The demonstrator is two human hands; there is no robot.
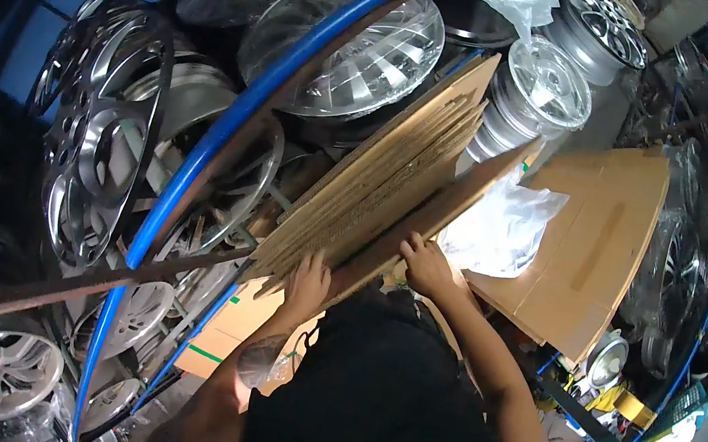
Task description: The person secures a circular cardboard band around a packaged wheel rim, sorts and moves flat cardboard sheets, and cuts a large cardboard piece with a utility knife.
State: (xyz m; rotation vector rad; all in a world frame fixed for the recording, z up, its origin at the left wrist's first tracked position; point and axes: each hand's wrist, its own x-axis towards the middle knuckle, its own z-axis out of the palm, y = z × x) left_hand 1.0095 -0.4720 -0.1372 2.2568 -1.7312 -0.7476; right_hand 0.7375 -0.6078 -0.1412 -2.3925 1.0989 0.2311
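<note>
A stack of flattened cardboard sheets (378,179) stands on edge in front of my body, tilted to the right. My left hand (307,283) rests against the lower edges of the stack, its fingers bent over them. Farther right, my right hand (425,264) has its fingers round the edge of a separate cardboard sheet (468,192), which leans apart from the stack with a dark gap between. Clear plastic wrap (509,226) lies just beyond my right hand, beside a large flat cardboard piece (593,248).
A blue pole (248,105) crosses the left side, with a rusty bar (88,286) below it. Wheel rims (351,56) fill the racks behind and left; more wrapped rims (544,80) stand at the back right. A yellow tape roll (634,408) is at lower right.
</note>
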